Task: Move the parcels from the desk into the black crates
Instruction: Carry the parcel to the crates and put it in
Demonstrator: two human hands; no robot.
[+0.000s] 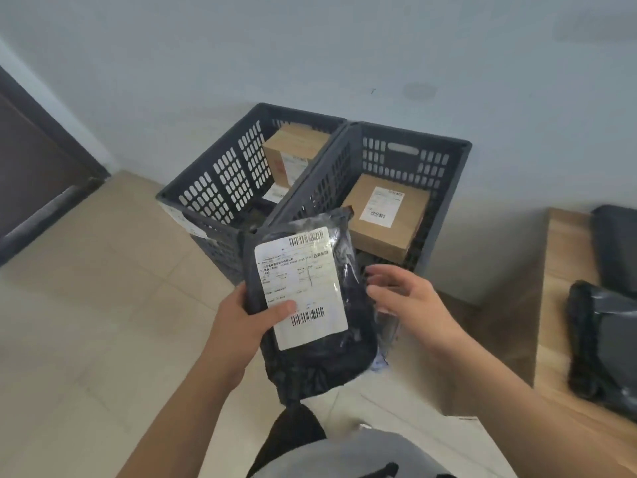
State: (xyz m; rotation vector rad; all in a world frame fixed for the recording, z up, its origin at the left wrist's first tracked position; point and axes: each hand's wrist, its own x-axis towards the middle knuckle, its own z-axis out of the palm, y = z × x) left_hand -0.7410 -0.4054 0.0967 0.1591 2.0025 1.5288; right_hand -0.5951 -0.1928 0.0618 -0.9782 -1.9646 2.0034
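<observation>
Head view: left hand (241,322) grips black parcel (310,305) (thumb on label); right hand (406,298) loose, empty.

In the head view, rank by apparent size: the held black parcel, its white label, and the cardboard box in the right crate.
1. Black parcel, largest, though it is nearest the camera, which inflates it.
2. Cardboard box and white label look about alike; the box sits farther off and partly hidden, so I won't rank them.

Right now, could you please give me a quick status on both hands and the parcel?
Left hand grips black plastic mailer bag, label up. Right hand open beside it. Two black slotted crates ahead, cardboard boxes inside. Path clear.
</observation>
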